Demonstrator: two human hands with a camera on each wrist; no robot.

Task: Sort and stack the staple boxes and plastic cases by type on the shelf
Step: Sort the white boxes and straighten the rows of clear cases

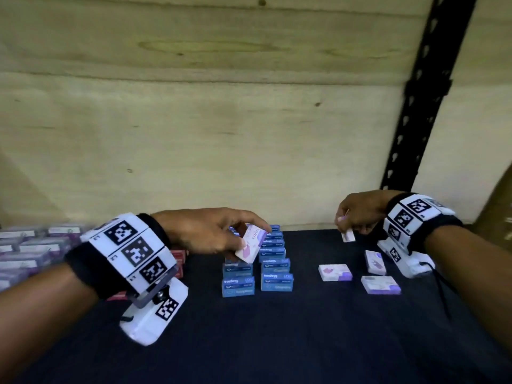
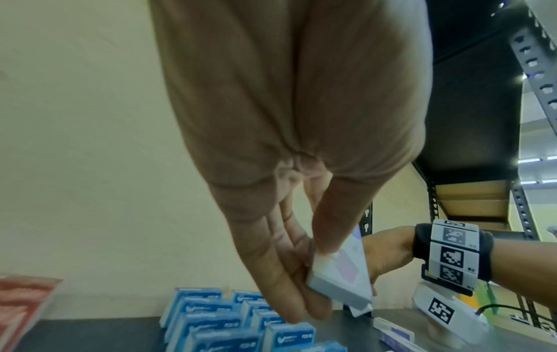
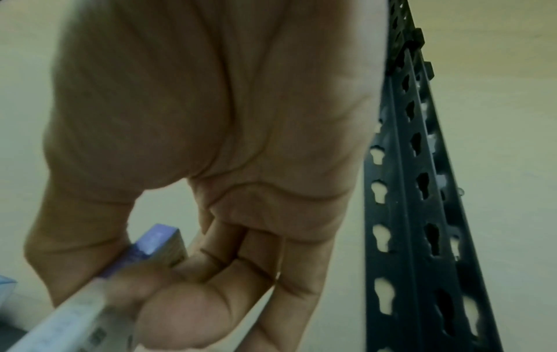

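Both hands hold white-and-purple boxes above the dark shelf.

Left hand (image 1: 206, 231), its grip pinching a tilted white-and-purple box (image 1: 250, 243), is at frame centre over the blue staple boxes (image 1: 256, 270); right hand (image 1: 357, 214) pinches another box (image 1: 348, 235) above three loose boxes (image 1: 360, 273) at right.

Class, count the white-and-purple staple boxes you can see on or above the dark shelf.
5. One in the left hand, box; one in the right hand, box; three lying on the shelf. Others may be hidden.
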